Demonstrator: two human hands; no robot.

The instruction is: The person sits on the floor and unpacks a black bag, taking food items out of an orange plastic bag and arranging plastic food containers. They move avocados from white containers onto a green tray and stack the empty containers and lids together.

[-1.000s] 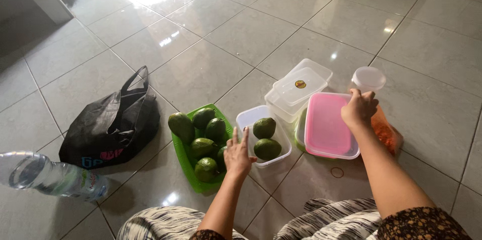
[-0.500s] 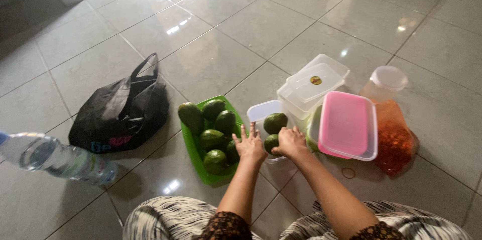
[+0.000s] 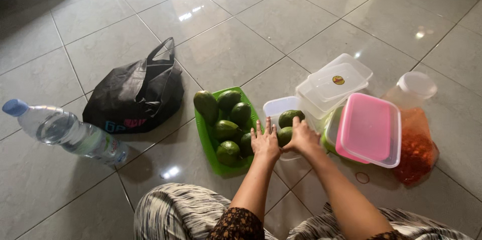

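Reaching into the clear plastic tub (image 3: 279, 107) at the view's centre, the right hand (image 3: 303, 137) curls its fingers over one of two green avocados (image 3: 289, 118), though whether it truly grips is unclear. The left hand (image 3: 265, 140) lies flat, fingers spread, on the tub's near edge at nine o'clock of the right. Beyond it, at nine o'clock, sits the green tray (image 3: 207, 139) of avocados. The light tub could tip if that press slackens, spilling fruit across the tiles.

7 avocados (image 3: 227, 129), 1 bottle (image 3: 70, 133) (1 bag (image 3: 138, 94)).
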